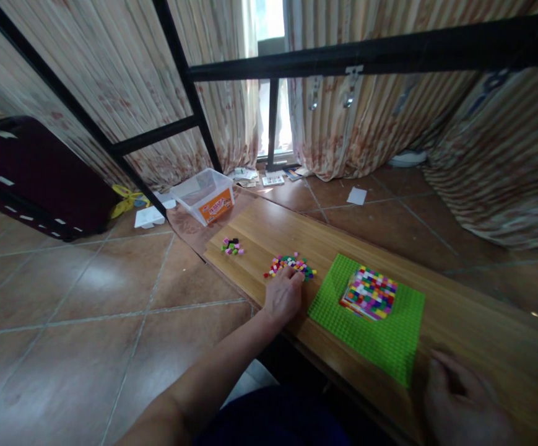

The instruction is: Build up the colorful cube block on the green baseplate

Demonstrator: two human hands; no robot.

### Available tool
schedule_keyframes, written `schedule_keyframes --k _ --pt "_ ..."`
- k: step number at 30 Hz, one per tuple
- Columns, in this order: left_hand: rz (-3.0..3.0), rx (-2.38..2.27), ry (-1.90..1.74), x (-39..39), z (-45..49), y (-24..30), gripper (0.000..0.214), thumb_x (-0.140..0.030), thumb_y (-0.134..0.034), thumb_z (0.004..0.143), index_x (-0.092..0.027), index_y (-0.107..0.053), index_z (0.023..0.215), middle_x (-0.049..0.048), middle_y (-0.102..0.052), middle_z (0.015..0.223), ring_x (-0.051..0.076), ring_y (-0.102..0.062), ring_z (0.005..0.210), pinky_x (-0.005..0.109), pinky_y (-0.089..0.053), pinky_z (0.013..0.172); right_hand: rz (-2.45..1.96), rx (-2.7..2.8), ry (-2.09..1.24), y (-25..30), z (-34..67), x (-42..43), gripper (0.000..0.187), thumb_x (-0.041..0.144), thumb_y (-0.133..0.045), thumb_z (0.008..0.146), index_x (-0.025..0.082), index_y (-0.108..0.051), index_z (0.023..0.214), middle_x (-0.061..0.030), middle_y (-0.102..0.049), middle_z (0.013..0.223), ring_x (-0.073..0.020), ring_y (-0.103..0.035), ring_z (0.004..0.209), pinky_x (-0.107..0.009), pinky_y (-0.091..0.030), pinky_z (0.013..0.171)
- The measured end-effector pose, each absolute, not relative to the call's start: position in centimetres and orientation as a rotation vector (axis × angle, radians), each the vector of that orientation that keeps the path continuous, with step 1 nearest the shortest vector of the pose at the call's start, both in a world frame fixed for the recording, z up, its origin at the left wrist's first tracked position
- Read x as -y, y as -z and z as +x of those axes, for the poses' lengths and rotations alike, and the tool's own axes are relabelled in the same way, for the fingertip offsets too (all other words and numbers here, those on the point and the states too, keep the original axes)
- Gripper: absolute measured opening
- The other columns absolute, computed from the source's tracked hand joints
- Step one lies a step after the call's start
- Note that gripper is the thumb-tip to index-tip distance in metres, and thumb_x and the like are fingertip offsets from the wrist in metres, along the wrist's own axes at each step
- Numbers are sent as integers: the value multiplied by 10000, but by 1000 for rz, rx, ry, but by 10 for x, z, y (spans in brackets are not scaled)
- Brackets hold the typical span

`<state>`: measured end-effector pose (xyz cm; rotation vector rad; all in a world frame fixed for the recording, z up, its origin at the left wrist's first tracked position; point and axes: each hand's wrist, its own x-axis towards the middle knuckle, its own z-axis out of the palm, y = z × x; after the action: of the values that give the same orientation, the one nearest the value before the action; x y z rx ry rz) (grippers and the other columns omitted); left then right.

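A green baseplate (389, 337) lies on a low wooden board (269, 232), carrying a square block of many-coloured small bricks (369, 292). Left of it lies a loose heap of coloured bricks (291, 265). My left hand (283, 294) reaches to the near edge of that heap, its fingers curled down onto the bricks; what they pinch is hidden. My right hand (459, 402) rests on the board just right of the baseplate's near corner, fingers bent and loosely apart, holding nothing visible. A second small cluster of bricks (233, 247) sits farther left on the board.
A clear plastic tub with an orange label (206, 195) stands at the board's far end. Papers and cards (273, 179) lie on the tiled floor by the curtains. A black metal frame (371, 52) crosses overhead. A dark suitcase (31, 179) lies at the left.
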<state>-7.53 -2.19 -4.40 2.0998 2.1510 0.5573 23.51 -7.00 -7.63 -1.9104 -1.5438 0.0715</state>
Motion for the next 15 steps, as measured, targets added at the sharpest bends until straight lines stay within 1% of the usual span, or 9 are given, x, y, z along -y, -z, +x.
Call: schedule_keyframes --k 5,9,12,15 --pt "2140 -2127 -495 19 -79 44 187 -175 -471 978 -193 -657 987 66 -639 1062 192 -619 932 283 -519 760 -1912 1541 -71 76 234 70 413 461 -470 891 166 -737 1004 -150 -703 1052 -318 -651 890 -425 -477 738" --pt "2136 -2099 -524 24 -74 39 155 -168 -461 978 -165 -613 946 79 -636 1023 197 -624 937 291 -519 783 -1905 1528 -81 77 233 69 422 462 -471 885 152 -736 991 -154 -704 1078 -311 -657 912 -413 -482 750" --pt "2095 -2045 -667 30 -66 30 137 -179 -459 979 -167 -584 925 63 -650 928 190 -641 863 296 -522 770 -1863 1515 -92 76 231 68 429 466 -475 880 138 -736 974 -150 -710 1032 -293 -661 898 -397 -489 763" --pt "2030 -1893 -889 33 -55 16 90 -191 -486 971 -187 -574 951 24 -661 829 160 -655 780 260 -521 726 -1856 1508 -97 74 229 68 428 456 -469 882 131 -736 962 -148 -713 1020 -282 -661 897 -393 -494 780"
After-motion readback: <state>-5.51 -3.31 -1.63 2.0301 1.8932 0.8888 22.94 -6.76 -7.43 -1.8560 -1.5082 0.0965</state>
